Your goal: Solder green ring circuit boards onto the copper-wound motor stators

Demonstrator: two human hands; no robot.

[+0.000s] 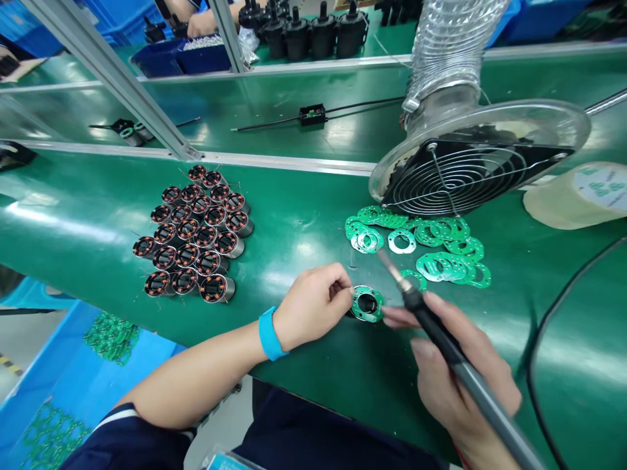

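A green ring-shaped circuit board [373, 312] sits on top of a motor stator, whose dark inside shows through the hole. My left hand [316, 305], a blue band on its wrist, is closed with thumb and forefinger pinched at the left edge of this piece. In my right hand [465, 372] is a soldering iron [450, 349], gripped by its black and grey handle. Its tip points up and left, above the work and apart from the board. Some fingers of the right hand reach to the board's right edge; whether they touch it is unclear.
Several stators with copper windings [189, 228] stand grouped at left. Loose ring boards [441, 264] lie beyond my hands, under a fume extractor fan [450, 176]. A tape roll [573, 199] and black cable [533, 352] are at right. A blue bin [63, 372] holds more boards. Another person's hand [202, 25] is across the bench.
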